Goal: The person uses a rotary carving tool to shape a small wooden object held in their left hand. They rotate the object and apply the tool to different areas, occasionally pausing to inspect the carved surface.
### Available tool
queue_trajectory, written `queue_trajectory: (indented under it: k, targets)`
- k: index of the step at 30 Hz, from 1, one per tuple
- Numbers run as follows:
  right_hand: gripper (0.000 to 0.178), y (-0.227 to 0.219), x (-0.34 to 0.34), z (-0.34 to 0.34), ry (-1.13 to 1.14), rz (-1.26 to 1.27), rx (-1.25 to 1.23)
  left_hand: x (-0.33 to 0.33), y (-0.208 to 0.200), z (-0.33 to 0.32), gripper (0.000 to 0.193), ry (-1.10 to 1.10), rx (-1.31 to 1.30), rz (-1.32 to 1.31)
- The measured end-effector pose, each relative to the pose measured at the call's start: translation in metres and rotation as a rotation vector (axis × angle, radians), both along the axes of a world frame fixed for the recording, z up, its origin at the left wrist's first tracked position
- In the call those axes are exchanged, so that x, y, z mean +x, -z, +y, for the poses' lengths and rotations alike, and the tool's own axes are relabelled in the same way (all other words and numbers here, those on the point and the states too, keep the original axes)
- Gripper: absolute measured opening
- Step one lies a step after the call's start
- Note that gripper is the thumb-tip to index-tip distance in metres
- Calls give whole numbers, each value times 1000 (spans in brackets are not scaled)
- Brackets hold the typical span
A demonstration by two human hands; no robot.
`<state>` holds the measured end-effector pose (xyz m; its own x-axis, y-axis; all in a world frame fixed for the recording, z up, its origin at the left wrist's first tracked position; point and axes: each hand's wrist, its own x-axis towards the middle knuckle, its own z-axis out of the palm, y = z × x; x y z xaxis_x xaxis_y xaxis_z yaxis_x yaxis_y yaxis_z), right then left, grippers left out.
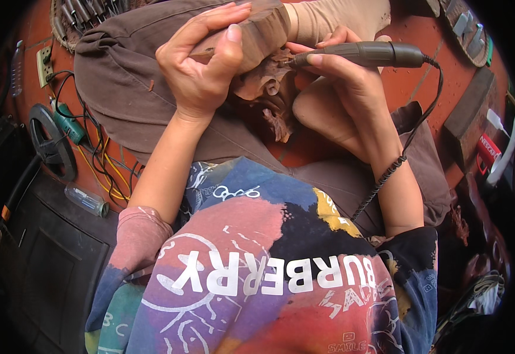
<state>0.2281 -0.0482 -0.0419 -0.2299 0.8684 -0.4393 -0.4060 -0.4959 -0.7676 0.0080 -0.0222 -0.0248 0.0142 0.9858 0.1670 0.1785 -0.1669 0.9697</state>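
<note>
A brown wood carving (266, 82) with a smooth blocky base (263, 32) and ragged, leaf-like carved parts rests between my legs. My left hand (201, 65) grips its base from the left, thumb and fingers bent round the wood. In my right hand (352, 76) is a dark rotary carving handpiece (381, 54), held like a pen. Its tip points left and meets or nearly meets the carved part; contact is hard to tell. A coiled black cord (411, 141) runs from its rear end down past my right forearm.
Round trays of carving tools stand at the far left (86, 15) and far right (467, 29). A power strip (45, 66), tangled cables (101, 153), a black wheel (51, 141) and a clear bottle (86, 199) lie left. On the right is a wooden block (470, 109).
</note>
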Motion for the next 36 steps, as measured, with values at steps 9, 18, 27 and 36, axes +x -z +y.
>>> queue_trajectory:
  k: [9, 18, 27, 36]
  targets:
    - [19, -9, -6, 2, -1, -63, -64, 0, 2, 0, 30, -12, 2, -24]
    - [20, -7, -5, 0, -15, -84, -42, 0, 3, 1, 30, -1, 9, -35]
    - [20, -12, -8, 0, 24, -59, -94, -2, 4, 1, 30, -7, 20, -6]
    - [17, -15, -12, -2, 28, -124, 12, -1, 4, 3, 30, -8, 36, 9]
